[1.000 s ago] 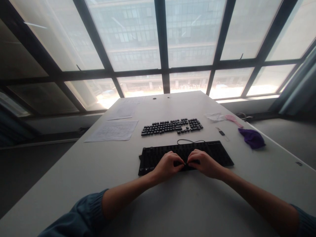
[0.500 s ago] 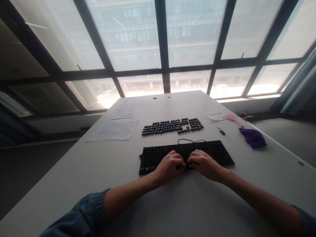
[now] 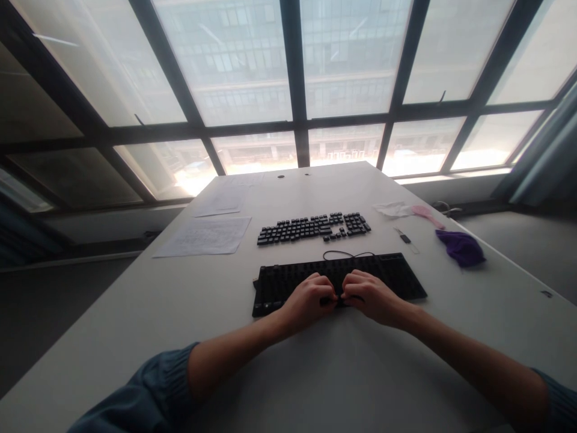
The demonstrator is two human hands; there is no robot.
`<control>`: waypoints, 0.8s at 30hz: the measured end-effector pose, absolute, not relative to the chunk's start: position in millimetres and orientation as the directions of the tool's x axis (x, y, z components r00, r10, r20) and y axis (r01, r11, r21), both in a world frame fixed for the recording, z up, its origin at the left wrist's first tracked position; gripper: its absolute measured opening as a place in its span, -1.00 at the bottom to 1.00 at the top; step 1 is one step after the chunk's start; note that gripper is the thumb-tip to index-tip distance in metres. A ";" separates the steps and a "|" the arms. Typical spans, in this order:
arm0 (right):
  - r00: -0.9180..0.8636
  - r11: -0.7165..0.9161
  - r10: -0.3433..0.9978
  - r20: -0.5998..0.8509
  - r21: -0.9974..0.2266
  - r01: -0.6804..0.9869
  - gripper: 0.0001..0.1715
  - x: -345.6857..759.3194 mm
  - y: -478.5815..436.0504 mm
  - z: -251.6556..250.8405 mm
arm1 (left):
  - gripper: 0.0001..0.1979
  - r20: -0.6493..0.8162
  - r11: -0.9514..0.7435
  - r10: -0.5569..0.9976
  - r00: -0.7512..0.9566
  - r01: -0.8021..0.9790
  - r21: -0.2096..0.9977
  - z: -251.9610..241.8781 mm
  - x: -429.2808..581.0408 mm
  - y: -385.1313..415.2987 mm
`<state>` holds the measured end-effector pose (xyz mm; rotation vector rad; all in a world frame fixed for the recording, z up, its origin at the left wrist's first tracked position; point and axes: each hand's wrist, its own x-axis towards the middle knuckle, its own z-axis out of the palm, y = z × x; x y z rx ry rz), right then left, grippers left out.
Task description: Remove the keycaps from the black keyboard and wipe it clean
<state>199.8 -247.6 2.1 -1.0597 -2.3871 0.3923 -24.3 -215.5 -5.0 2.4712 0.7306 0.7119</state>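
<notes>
A black keyboard (image 3: 406, 273) lies on the white table, most of its key sockets bare, with a few keycaps (image 3: 265, 305) at its lower left corner. My left hand (image 3: 311, 299) rests over the middle of its front edge, fingers curled and tips pinched. Opposite it, my right hand (image 3: 372, 299) is also closed, its fingertips meeting the left ones. Whatever small dark piece sits between the fingertips is too dark to name. Beyond the keyboard, many loose black keycaps (image 3: 297, 231) are laid out in keyboard order.
Printed sheets (image 3: 202, 236) lie to the left. On the right are a small tool with a dark handle and wire loops (image 3: 406, 239), a white crumpled piece (image 3: 393, 209), a pink item (image 3: 427, 215) and a purple cloth (image 3: 460, 249). The keyboard's cable (image 3: 338, 252) loops behind it.
The view has shifted slightly, so everything sits a little higher. Both hands keep their pinch at the same place on the keyboard's front edge.
</notes>
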 end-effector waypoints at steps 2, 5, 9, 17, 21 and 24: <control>-0.578 0.655 0.753 0.313 -0.437 0.617 -0.82 199.6 -247.8 2.4 | -0.91 0.341 -0.757 0.593 0.729 0.362 0.544 -4.3 -24.1 -216.2; -0.582 0.657 0.751 0.311 -0.431 0.618 -0.83 200.2 -247.0 1.0 | -0.89 0.345 -0.778 0.578 0.740 0.372 0.507 -4.1 -24.0 -217.0; -0.580 0.653 0.754 0.309 -0.453 0.607 -0.84 202.0 -245.2 -2.3 | -0.88 0.335 -0.785 0.573 0.748 0.383 0.488 -3.6 -23.5 -216.6; -0.583 0.662 0.747 0.320 -0.440 0.607 -0.77 201.9 -245.2 -5.5 | -0.85 0.363 -0.788 0.559 0.745 0.343 0.511 -4.2 -22.3 -216.2; -0.574 0.662 0.747 0.335 -0.458 0.593 -0.76 203.0 -245.9 -8.6 | -0.83 0.376 -0.806 0.538 0.754 0.330 0.491 -6.0 -22.7 -216.6; -0.570 0.661 0.747 0.341 -0.473 0.583 -0.79 203.9 -246.5 -9.3 | -0.82 0.373 -0.818 0.523 0.766 0.329 0.472 -7.0 -22.9 -216.0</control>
